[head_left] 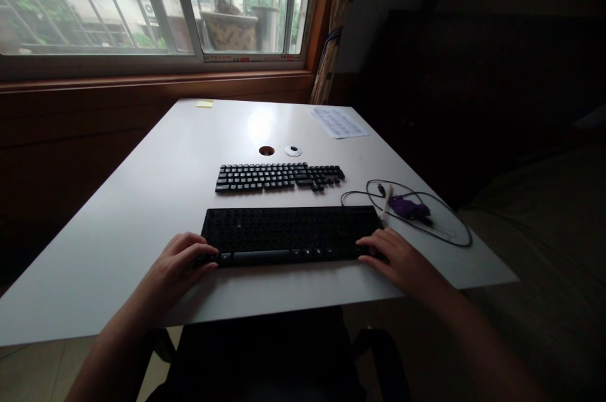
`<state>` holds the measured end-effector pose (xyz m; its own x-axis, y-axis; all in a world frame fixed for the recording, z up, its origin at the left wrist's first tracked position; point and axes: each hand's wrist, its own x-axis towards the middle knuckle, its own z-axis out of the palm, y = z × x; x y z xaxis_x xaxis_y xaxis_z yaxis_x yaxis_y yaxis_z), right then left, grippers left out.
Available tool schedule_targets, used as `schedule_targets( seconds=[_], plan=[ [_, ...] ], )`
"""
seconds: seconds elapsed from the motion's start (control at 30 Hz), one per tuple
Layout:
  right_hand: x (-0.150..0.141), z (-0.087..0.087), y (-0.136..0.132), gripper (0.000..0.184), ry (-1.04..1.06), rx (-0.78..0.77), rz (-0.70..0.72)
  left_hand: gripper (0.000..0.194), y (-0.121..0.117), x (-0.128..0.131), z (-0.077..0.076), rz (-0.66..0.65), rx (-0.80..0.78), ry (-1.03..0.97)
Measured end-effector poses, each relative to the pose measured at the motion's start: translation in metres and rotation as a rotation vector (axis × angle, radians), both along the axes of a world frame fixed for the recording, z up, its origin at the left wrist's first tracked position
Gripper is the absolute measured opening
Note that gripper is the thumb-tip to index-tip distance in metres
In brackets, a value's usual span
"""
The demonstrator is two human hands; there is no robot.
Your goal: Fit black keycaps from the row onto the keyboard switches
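Observation:
A black keyboard [284, 231] lies on the white table in front of me. Most of its upper rows look bare of keycaps, while keys and the space bar [261, 257] sit along its front row. My left hand [182, 260] grips the keyboard's left front corner, thumb at the front edge and fingers on top. At the right front corner, my right hand [391, 254] holds it in the same way. Just behind the keyboard, loose black keycaps [260, 178] are laid out in rows like a keyboard layout.
A black cable [466, 225] loops at the right around a purple cloth-like item [407, 206] and a pale stick [387, 198]. Farther back are a table hole [266, 151], a white round cover [293, 151], printed papers [339, 122] and a yellow note [204, 103].

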<state>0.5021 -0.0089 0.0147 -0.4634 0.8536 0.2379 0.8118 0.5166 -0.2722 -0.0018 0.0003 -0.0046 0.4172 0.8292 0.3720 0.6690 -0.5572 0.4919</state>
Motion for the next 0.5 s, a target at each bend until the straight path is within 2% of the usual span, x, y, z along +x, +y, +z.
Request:
schedule_targets(
  seconds=[0.07,0.13,0.33,0.5],
  plan=[
    [0.003,-0.005,-0.007,0.034,0.04,0.046,-0.009,0.022,0.0,0.0,0.001,0.004,-0.009,-0.001],
    [0.005,-0.009,-0.012,0.04,0.064,0.08,-0.003,0.022,0.0,0.001,0.001,0.007,-0.013,-0.002],
    [0.007,-0.016,-0.015,0.034,0.146,0.14,-0.006,0.022,-0.001,0.002,0.005,0.007,-0.03,-0.027],
    [0.008,-0.019,-0.015,0.035,0.208,0.137,0.012,0.037,-0.007,0.003,0.007,0.08,-0.092,-0.131]
  ],
)
